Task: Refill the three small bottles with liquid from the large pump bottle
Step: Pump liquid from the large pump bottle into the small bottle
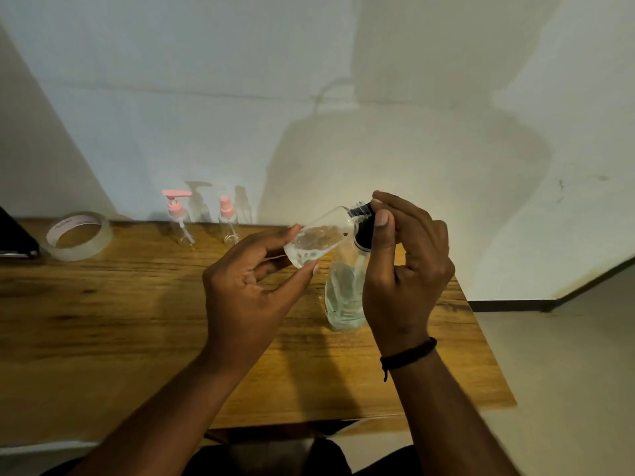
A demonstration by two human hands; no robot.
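**Both hands on a small bottle held over the pump bottle**

The left hand (256, 290) holds a small clear bottle (319, 237) by its base, thumb and fingertips curled round the bottom end. The bottle is tilted, its neck raised toward the right. The right hand (407, 266) pinches the black pump head (364, 225) at that neck between thumb and fingers; whether the head belongs to the small bottle or to the one below I cannot tell. A little clear liquid lies in the small bottle's lower end.

Just below the small bottle, the large pump bottle (345, 297) stands on the wooden table (103, 321), partly hidden by the right hand, with clear liquid inside.

Far left of the pump bottle and toward the wall, two small bottles stand upright side by side: one with a pink pump (178, 218), one with a pink spray cap (228, 219). Further left lies a tape roll (79, 235). A dark band (409, 355) circles the right wrist.
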